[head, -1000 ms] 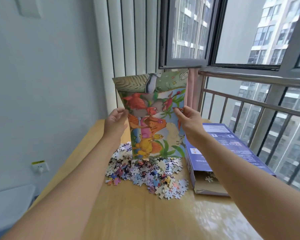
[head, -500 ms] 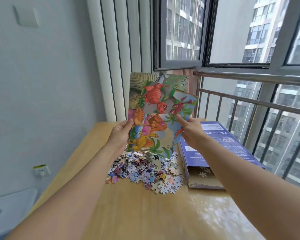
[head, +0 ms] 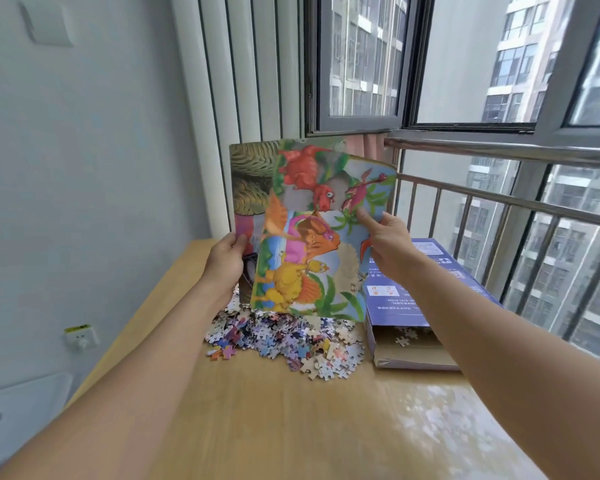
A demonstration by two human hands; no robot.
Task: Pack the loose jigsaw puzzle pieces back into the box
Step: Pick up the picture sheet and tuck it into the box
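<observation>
Two colourful picture sheets stand upright above the pile of loose puzzle pieces (head: 284, 337) on the wooden table (head: 278, 420). My left hand (head: 224, 263) grips the rear sheet (head: 250, 181) at its left edge. My right hand (head: 388, 244) pinches the front dinosaur sheet (head: 312, 237) at its right edge. The purple puzzle box (head: 426, 289) lies on its side to the right, its open end facing me, with a few pieces inside.
A metal railing (head: 499, 199) and windows run along the right side of the table. A white wall with a socket (head: 81, 337) is on the left. A white bin (head: 21, 403) sits low at the left.
The two sheets have slid apart, the front one shifting right and tilting. My hands have spread a little wider.
</observation>
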